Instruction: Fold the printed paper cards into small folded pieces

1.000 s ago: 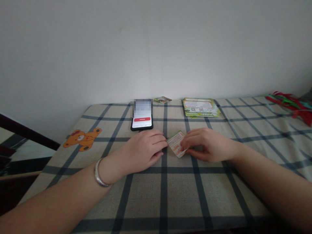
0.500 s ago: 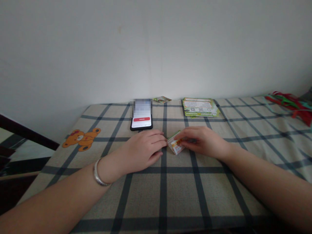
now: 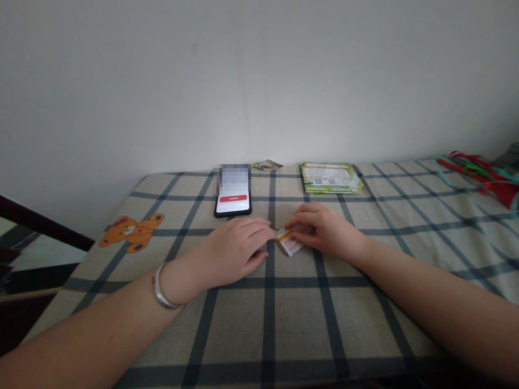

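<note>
A folded piece of printed paper (image 3: 291, 246), white with yellow and orange print and some green, lies tilted on the tablecloth between my hands. My right hand (image 3: 322, 229) has it between thumb and fingers, covering its right part. From the left, my left hand (image 3: 239, 248) rests on the cloth with fingers stretched out and thumb apart. Its fingertips reach the paper's left corner; whether they press on it I cannot tell. A silver bangle (image 3: 161, 292) circles my left wrist.
A phone (image 3: 233, 205) with a lit screen lies beyond my left hand. By the wall are a small folded paper (image 3: 268, 165) and a stack of green printed leaflets (image 3: 330, 178). Red and green cloth items (image 3: 482, 175) lie far right. The checked tablecloth (image 3: 235, 335) bears a bear picture (image 3: 133, 233).
My right hand has shifted slightly left over the paper, which now shows more of its yellow-printed face and has turned a little. My left hand keeps nearly the same place.
</note>
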### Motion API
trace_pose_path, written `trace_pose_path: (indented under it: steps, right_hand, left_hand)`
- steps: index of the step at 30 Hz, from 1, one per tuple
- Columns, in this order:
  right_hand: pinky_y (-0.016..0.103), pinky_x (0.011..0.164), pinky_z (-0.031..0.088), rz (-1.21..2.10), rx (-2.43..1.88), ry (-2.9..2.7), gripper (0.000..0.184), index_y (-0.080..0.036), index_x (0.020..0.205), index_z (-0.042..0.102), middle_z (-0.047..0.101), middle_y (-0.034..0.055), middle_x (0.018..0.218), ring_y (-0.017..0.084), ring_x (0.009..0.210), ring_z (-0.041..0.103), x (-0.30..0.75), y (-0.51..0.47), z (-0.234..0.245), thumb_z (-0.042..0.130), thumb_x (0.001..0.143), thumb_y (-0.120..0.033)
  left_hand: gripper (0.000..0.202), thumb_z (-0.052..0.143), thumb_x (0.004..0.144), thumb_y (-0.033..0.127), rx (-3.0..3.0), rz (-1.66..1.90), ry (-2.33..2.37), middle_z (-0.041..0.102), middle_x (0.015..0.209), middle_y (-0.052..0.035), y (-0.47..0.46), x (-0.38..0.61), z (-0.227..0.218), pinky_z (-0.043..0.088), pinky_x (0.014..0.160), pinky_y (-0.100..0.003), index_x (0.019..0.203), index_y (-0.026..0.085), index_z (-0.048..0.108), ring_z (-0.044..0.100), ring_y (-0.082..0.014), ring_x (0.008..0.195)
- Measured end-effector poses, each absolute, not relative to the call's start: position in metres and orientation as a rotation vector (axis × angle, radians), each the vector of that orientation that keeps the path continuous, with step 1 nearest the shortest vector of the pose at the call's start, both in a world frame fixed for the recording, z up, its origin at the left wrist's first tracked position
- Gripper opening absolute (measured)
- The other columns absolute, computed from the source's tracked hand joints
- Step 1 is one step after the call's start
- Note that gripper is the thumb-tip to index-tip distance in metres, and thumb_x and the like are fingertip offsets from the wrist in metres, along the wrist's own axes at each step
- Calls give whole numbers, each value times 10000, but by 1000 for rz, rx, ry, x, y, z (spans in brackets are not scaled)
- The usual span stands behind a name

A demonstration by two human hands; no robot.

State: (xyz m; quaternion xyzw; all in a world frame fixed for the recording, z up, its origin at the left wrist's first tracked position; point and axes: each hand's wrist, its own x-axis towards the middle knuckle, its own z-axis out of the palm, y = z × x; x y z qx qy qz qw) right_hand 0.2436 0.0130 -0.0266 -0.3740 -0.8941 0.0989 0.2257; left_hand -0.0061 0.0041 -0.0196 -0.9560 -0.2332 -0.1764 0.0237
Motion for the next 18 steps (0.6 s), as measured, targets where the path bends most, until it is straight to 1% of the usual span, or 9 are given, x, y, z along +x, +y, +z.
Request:
trace_pose_path:
  steps: [3,7,9,12,14,16,18]
  right_hand:
    - [315,802,457,240,-1038,-2461,169,-190,1008,687,642,55,929,184,892,582,242,12,-27,611,867,-243]
    - [315,805,458,202,-1043,-2462,179,-194,1033,674,646,52,936,182,891,582,239,12,-27,593,877,-229]
    - [314,795,459,191,-1041,-2468,152,-191,1002,669,646,49,931,181,881,584,238,13,-27,586,882,-232]
    - [311,770,468,226,-1030,-2492,114,-179,922,656,646,52,920,177,859,589,241,14,-22,580,890,-257]
    - [316,812,476,295,-944,-2529,146,-181,964,648,652,60,999,180,911,596,246,14,-19,629,861,-283]
    - [321,852,481,344,-876,-2550,224,-185,996,653,643,73,1106,189,974,599,251,13,-17,683,822,-322]
    - [315,853,490,359,-866,-2554,219,-196,1011,668,638,69,1142,183,985,607,255,13,-16,673,834,-325]
  left_hand:
    - [302,565,849,175,-2939,-539,-693,641,1164,-132,5,-6,-21,503,960,-432,1145,130,613,589,-247,1099]
    - [304,545,862,164,-2951,-492,-660,645,1140,-94,7,-7,-23,506,945,-418,1157,171,621,585,-234,1080]
    - [299,540,868,161,-2944,-462,-630,647,1127,-84,7,-7,-23,507,935,-417,1155,175,625,583,-236,1068]
    - [295,539,872,159,-2917,-450,-605,645,1122,-91,7,-7,-23,510,922,-423,1154,162,626,582,-243,1056]
    - [287,542,872,162,-2914,-456,-613,646,1118,-95,7,-7,-23,510,922,-424,1145,158,631,583,-243,1057]
    - [286,550,870,167,-2924,-470,-631,647,1117,-92,7,-8,-23,508,930,-424,1143,162,633,583,-240,1061]
    - [301,559,862,164,-2941,-478,-646,647,1124,-87,7,-9,-23,507,934,-418,1154,168,631,585,-234,1061]
